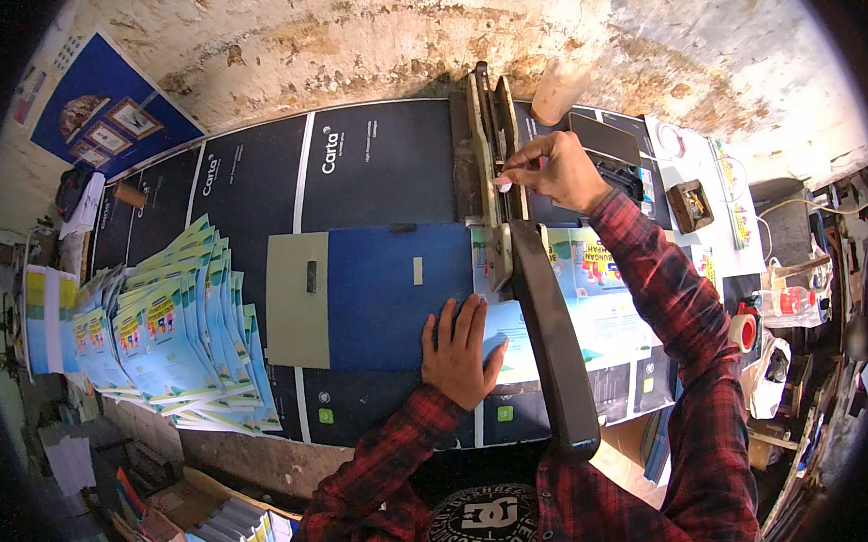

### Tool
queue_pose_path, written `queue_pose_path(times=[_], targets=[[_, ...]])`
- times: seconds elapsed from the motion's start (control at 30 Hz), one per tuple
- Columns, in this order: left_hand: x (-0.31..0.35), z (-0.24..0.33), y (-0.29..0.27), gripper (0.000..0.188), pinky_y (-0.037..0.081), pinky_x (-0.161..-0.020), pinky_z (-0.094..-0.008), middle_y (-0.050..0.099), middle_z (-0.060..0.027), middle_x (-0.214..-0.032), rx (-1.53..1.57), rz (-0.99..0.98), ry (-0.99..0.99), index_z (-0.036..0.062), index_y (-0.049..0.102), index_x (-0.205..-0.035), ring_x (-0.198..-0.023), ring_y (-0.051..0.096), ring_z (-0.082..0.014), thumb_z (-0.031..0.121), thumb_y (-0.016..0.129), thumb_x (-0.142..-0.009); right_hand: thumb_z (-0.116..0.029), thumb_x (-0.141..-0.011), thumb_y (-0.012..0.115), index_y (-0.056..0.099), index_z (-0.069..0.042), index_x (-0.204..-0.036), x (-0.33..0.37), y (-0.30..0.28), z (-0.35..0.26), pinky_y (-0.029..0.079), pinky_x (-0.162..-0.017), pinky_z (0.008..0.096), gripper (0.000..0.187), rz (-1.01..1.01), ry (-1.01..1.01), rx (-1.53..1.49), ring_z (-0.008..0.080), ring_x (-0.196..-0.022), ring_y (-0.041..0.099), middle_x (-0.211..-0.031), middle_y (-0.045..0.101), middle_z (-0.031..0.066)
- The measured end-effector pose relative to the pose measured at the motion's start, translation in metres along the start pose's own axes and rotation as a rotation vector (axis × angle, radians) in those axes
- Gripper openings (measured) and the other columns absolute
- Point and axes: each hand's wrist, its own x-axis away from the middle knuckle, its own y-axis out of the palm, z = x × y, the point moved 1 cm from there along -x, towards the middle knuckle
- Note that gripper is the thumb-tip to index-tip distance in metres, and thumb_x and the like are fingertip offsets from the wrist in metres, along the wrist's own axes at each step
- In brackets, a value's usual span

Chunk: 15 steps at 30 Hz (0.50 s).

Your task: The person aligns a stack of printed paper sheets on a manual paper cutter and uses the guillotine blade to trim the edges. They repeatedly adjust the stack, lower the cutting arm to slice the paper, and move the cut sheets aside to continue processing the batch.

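My left hand [461, 357] lies flat with fingers spread, over the right edge of a blue board [376, 278] and the pale blue printed sheets [513, 347]. Across those sheets runs a dark long-arm stapler [554, 349], its handle end pointing toward me. My right hand [569, 175] is over the stapler's far metal part [487, 157], thumb and fingers pinched together. A small white bit shows at its fingertips, too small to name. Joined to the blue board's left side is a grey-green panel [297, 304].
Fanned stacks of printed booklets [165, 332] cover the table's left end. At the far right are a translucent cup [558, 90], a small wooden box [691, 205] and a white sheet [737, 216]. A red tape roll [743, 330] sits at the right edge. A stained wall borders the back.
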Motion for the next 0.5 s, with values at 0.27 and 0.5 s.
queue_pose_path(times=[0.27, 0.5], targets=[[0.000, -0.001, 0.001, 0.077, 0.023, -0.112, -0.0563, 0.036, -0.0096, -0.150, -0.017, -0.032, -0.012, 0.0078, 0.037, -0.146, -0.137, 0.033, -0.0349, 0.033, 0.066, -0.080, -0.023, -0.076, 0.082, 0.077, -0.009, -0.084, -0.004, 0.007, 0.014, 0.037, -0.091, 0.0377, 0.017, 0.030, -0.366, 0.246, 0.0168, -0.084, 0.059, -0.081, 0.072, 0.0009], [-0.002, 0.000, -0.001, 0.079, 0.023, -0.112, -0.0559, 0.037, -0.0095, -0.149, -0.004, -0.027, -0.007, 0.0084, 0.036, -0.147, -0.137, 0.032, -0.0352, 0.031, 0.067, -0.079, -0.021, -0.075, 0.082, 0.077, -0.009, -0.084, -0.005, 0.006, 0.023, 0.034, -0.093, 0.0456, 0.016, 0.018, -0.350, 0.204, 0.0171, -0.086, 0.060, -0.083, 0.072, 0.0002]])
